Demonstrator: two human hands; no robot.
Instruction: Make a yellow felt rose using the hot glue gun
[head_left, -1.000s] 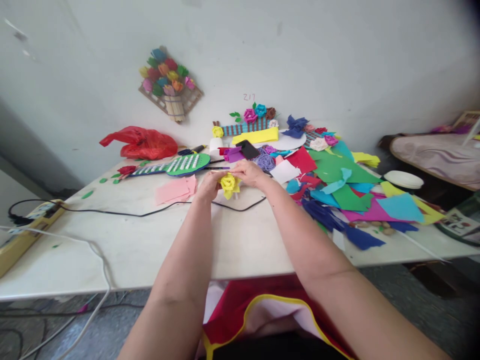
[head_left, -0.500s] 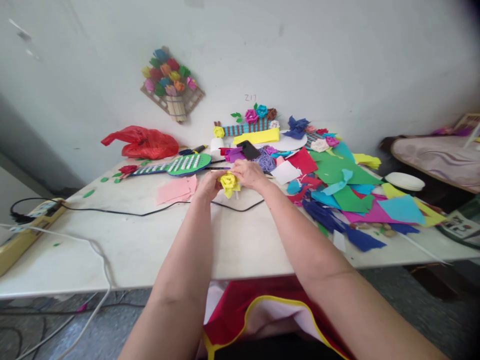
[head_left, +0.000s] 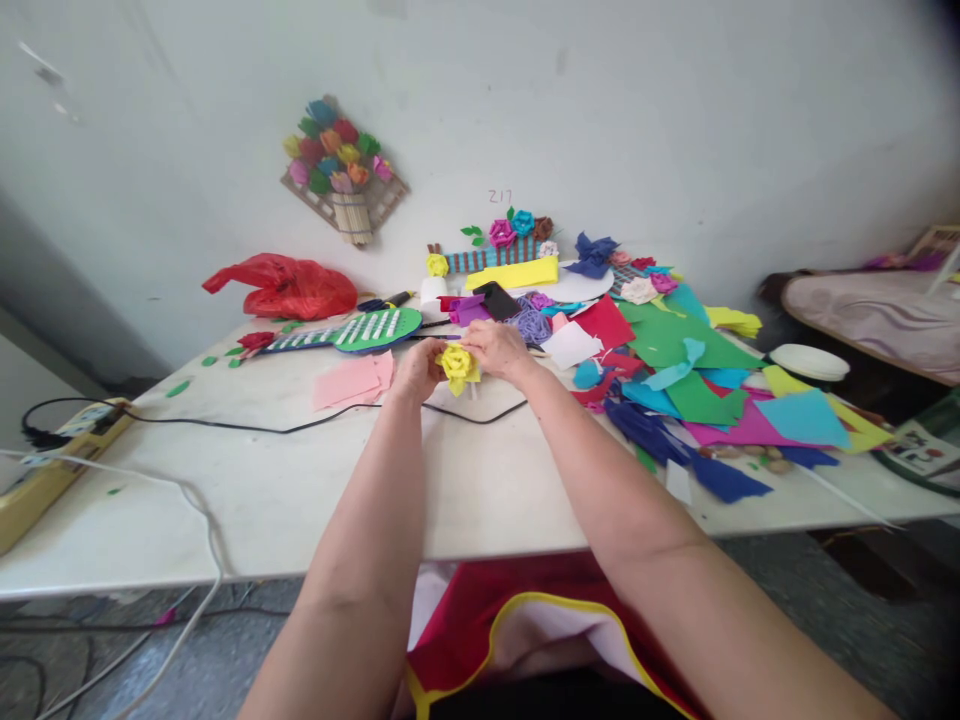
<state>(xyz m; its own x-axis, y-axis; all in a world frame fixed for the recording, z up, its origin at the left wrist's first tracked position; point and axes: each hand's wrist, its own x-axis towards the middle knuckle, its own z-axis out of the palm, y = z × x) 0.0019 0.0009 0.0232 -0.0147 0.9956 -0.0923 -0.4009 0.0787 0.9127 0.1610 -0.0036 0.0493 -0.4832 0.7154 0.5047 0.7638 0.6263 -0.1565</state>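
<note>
Currently both hands are on one yellow paper flower, mid-view over the worktop, between the two palms. Can't tell if its underside touches the surface.

Left grip: closed on the flower's left side. Right grip: fingers curled, pinching the upper right edge of the bloom; exact fingertip contact too small to read.

Orientation: bloom's open face is turned toward the wearer, pointed tips hanging down toward the near edge of the worktop. Long axis is short, roughly top to bottom in view, lower end leaning slightly right. Flower is only a bit longer than wide. Its back is hidden.

Looks: bright yellow, matte, crinkled. Layered folded petals around a tight centre, uneven rim, pointed petal or leaf ends at the bottom. Small pale bit shows just under its lower right; can't tell if it's part of the flower.

Nearby: pink paper sheets left of the left grip, black cable running across the worktop by the hands, white paper right of the right grip, green board with white strips beyond and to the left, dark phone-like slab farther back.
</note>
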